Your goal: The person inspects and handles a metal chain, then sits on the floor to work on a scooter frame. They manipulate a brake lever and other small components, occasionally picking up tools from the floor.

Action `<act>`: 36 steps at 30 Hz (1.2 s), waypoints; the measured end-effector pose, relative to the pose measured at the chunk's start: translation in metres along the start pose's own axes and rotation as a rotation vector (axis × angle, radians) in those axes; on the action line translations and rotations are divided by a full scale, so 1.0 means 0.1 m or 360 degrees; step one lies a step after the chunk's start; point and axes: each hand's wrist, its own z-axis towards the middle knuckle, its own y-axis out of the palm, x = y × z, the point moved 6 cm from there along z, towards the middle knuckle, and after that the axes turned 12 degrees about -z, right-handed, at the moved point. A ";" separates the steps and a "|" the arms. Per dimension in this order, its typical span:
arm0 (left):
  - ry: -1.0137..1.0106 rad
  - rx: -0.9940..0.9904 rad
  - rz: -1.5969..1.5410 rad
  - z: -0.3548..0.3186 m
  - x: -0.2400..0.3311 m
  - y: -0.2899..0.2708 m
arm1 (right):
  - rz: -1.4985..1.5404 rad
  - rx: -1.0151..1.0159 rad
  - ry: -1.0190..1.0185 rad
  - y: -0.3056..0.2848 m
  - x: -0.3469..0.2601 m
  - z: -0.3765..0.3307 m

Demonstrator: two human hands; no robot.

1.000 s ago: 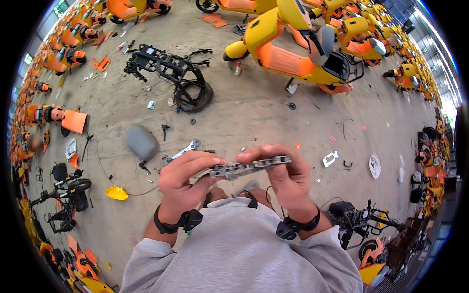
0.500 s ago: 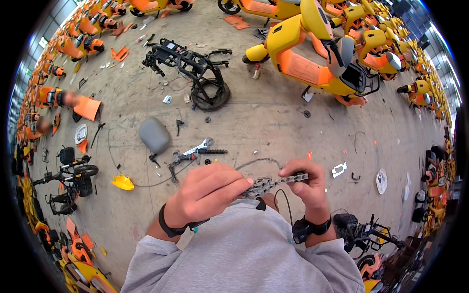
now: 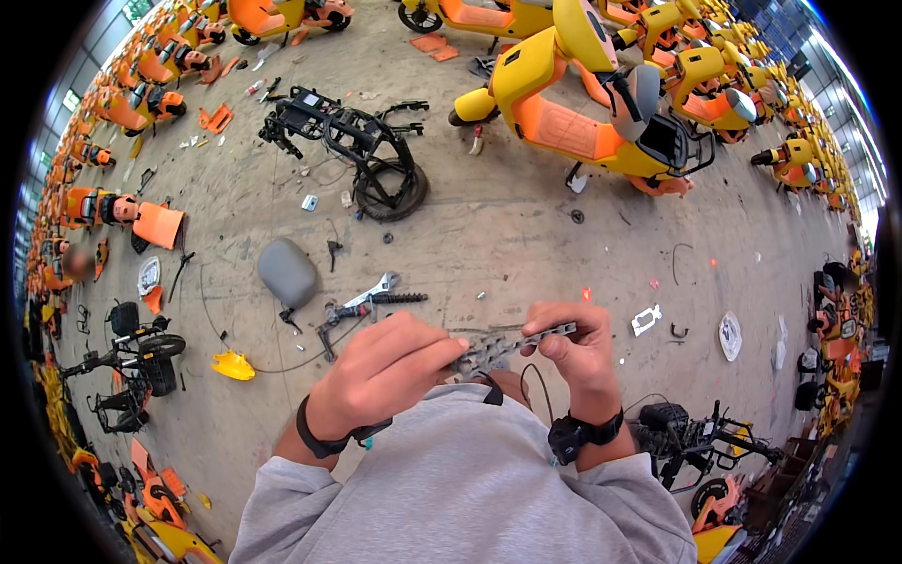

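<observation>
Pinching a grey linked-metal chain [image 3: 495,352], presumably flexible, weighty, left hand [image 3: 387,368] and right hand [image 3: 584,359] sensibly gripped near opposite ends.

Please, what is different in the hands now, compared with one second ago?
The left hand has rolled over: its back now faces up and its thumb is hidden. Its fingertips and those of the right hand have moved farther apart along the chain. Nothing was let go: both hands still hold the chain. The grey seat and the wrench stayed on the floor.
</observation>
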 end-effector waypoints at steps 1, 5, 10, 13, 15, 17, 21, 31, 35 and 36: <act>-0.0068 -0.0031 0.0023 0.00 -0.02 0.01 | 0.0035 0.0017 -0.0031 -0.03 0.03 0.00; -0.0529 -0.0076 -0.0067 -0.07 -0.19 0.04 | 0.0046 0.0214 -0.0016 -0.09 0.09 0.01; -0.1000 -0.0055 -0.0223 -0.17 -0.41 0.15 | -0.0017 0.0338 0.0056 -0.13 0.21 0.03; -0.1014 -0.0112 -0.0288 -0.20 -0.48 0.19 | 0.0004 0.0396 0.0050 -0.09 0.26 0.10; -0.1049 -0.0141 -0.0330 -0.22 -0.52 0.20 | 0.0038 0.0463 0.0134 -0.06 0.27 0.13; -0.1229 -0.0092 -0.0469 -0.28 -0.59 0.22 | 0.0025 0.0478 0.0208 -0.07 0.32 0.15; -0.1601 0.0079 -0.0891 -0.43 -0.69 0.28 | 0.0009 0.0479 0.0288 -0.09 0.42 0.17; -0.1532 0.0015 -0.0970 -0.46 -0.75 0.26 | -0.0254 0.0307 0.0286 0.06 0.35 0.18; -0.1541 0.0083 -0.1135 -0.48 -0.79 0.25 | -0.0282 0.0307 0.0270 0.09 0.32 0.20; -0.1545 0.0119 -0.1169 -0.51 -0.82 0.25 | -0.0269 0.0303 0.0257 0.11 0.31 0.21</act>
